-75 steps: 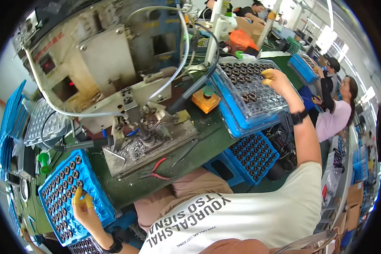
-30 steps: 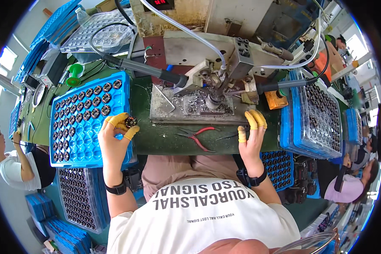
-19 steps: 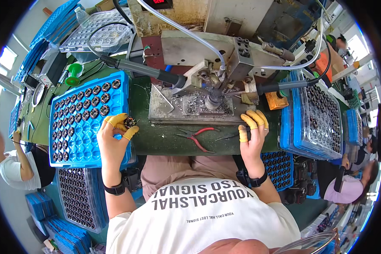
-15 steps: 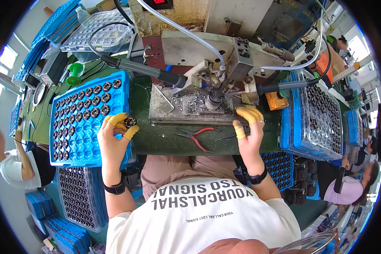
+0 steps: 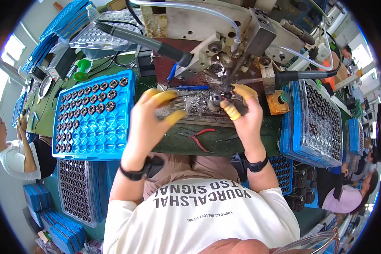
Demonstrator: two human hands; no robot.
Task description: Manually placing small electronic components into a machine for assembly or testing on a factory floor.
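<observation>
My left hand, in yellow finger covers, is smeared by motion over the left part of the metal work plate. Its thumb and forefinger are apart, with a dull grey-brown blur between them; whether that is a part cannot be told. Beside the short round metal post, the covered fingers of my right hand curl round something small and dark. What it is stays hidden by the fingers and the tooling. Red-handled pliers lie on the green bench in front of the plate.
At left is a blue tray partly filled with round black wound cores. Stacked trays stand at right, beside an orange box. The machine's grey-handled tools slant in above the plate. Co-workers sit on both sides.
My left hand has moved right from the blue tray, where it held a round wound core, to the work plate. My right hand has moved up and left to the post.
</observation>
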